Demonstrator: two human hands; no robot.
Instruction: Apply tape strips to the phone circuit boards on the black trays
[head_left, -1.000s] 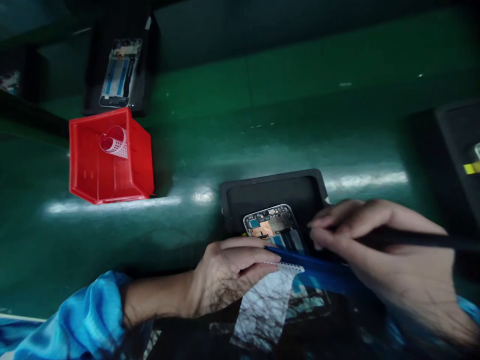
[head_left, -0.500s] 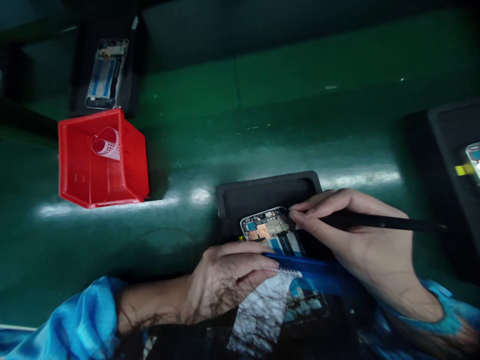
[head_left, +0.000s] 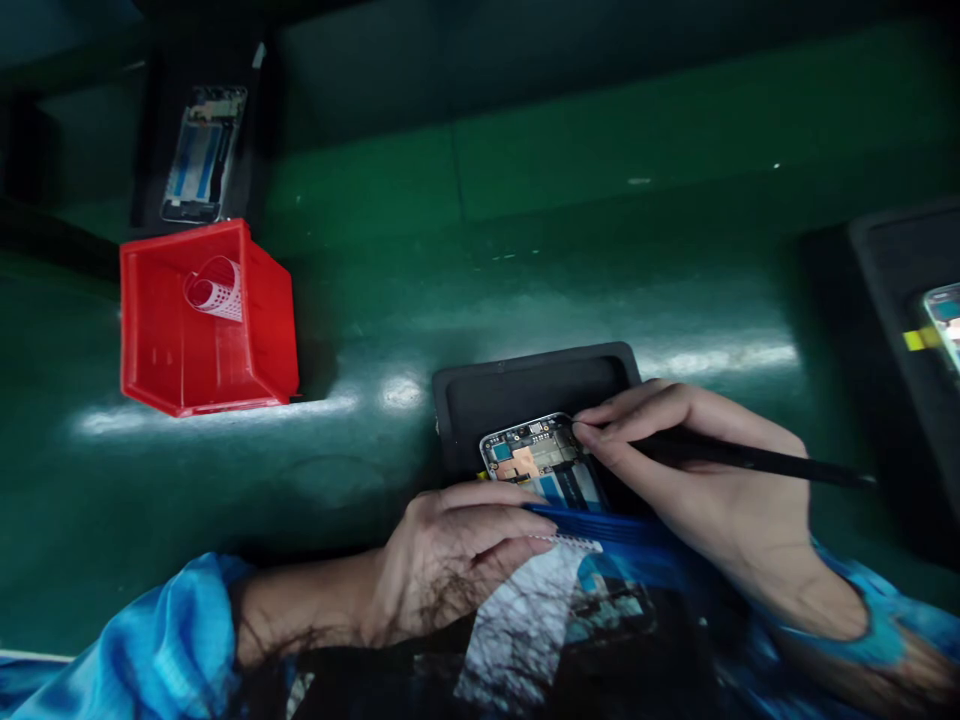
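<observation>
An opened phone (head_left: 517, 450) with bare circuit boards lies in a black tray (head_left: 536, 372), its lower part covered by my left hand and a blue edge. My right hand (head_left: 697, 480) is closed round a slim black pen-like tool (head_left: 780, 462). The fingertips meet at the phone's upper right corner and hide the tool's working end. My left hand (head_left: 457, 540) is curled at the phone's left side. A white strip with a dotted edge (head_left: 577, 543) comes out from between its fingertips, with a white sheet (head_left: 517, 625) hanging below.
On the left stands a red bin (head_left: 262, 330) with a curled white perforated strip (head_left: 221, 295) inside. Behind it another opened phone (head_left: 202, 155) rests on a dark tray. One more phone (head_left: 946, 318) with a yellow tab sits in a tray (head_left: 877, 270) at far right.
My right hand has shifted slightly left, and the rear end of the black tool has dipped. My left hand stays in place. The view has shifted a little.
</observation>
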